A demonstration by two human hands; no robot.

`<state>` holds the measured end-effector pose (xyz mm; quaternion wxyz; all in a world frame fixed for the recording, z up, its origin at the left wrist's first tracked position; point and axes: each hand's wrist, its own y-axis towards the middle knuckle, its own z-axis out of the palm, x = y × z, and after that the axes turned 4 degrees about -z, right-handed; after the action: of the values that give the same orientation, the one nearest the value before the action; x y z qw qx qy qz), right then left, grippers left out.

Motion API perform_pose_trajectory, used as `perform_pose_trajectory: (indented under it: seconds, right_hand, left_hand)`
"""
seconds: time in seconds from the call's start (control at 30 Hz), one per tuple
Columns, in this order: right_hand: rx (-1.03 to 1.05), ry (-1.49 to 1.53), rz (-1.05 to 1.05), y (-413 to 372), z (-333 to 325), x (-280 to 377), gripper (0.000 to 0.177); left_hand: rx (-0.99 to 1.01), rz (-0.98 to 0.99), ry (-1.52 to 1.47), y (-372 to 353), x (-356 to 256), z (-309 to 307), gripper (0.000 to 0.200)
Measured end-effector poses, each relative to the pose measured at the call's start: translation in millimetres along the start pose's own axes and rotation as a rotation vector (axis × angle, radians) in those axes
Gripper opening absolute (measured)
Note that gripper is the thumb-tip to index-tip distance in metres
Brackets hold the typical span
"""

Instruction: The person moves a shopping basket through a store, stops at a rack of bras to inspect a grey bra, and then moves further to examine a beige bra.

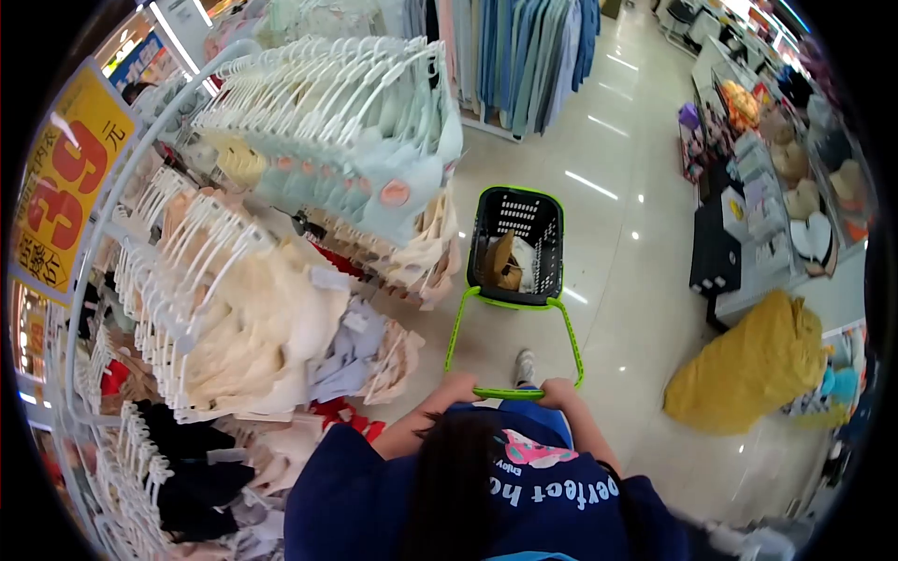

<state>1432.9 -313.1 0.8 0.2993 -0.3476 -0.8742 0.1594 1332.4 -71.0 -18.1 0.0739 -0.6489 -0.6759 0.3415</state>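
In the head view my left hand (pixel 456 386) is wrapped around the left end of a bright green handle (pixel 510 394). My right hand (pixel 559 393) grips the same handle on the right. Two green arms run forward from it to a black shopping basket (pixel 480 220) with a green rim and slotted walls. Inside the basket lie a brown item (pixel 505 264) and something white (pixel 527 266) beside it; I cannot make out what they are.
Racks of hanging underwear (pixel 271 318) line the left side, with a yellow price sign (pixel 65 182). Long garments (pixel 524 56) hang ahead. On the right are shelves of hats (pixel 804 201), a black box (pixel 716 248) and a full yellow sack (pixel 748 365). Glossy floor (pixel 613 224) runs between.
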Motion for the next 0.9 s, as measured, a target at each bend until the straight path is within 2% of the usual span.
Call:
perform_pose_trajectory:
  seconds: [0.1,0.23,0.37,0.47,0.5,0.63,0.7,0.8,0.83,0.9]
  right_hand:
    - [0.079,-0.147,-0.014,34,-25,-70,0.027]
    - [0.157,-0.236,-0.125,73,-89,-131,0.025]
    - [0.268,-0.324,-0.188,111,-138,-156,0.023]
    - [0.244,-0.359,-0.254,148,-166,-170,0.023]
    - [0.242,-0.366,-0.270,159,-175,-173,0.023]
    - [0.312,-0.379,-0.302,205,-207,-180,0.022]
    - [0.335,-0.420,-0.314,229,-216,-188,0.023]
    - [0.319,-0.447,-0.349,268,-239,-206,0.026]
    - [0.324,-0.448,-0.361,280,-246,-212,0.028]
    - [0.288,-0.469,-0.341,309,-267,-230,0.027]
  left_hand:
    - [0.030,-0.073,-0.110,45,-32,-20,0.043]
    - [0.093,-0.157,-0.185,95,-70,-42,0.046]
    - [0.061,-0.201,-0.384,124,-86,-57,0.055]
    - [0.061,-0.269,-0.310,156,-84,-71,0.064]
    - [-0.004,-0.253,-0.359,163,-83,-77,0.070]
    - [0.040,-0.321,-0.435,197,-74,-100,0.069]
    - [0.057,-0.320,-0.485,211,-75,-124,0.069]
    - [0.134,-0.194,-0.556,235,-67,-168,0.068]
    - [0.194,-0.160,-0.583,257,-57,-164,0.071]
    - [0.125,-0.128,-0.592,303,-44,-167,0.073]
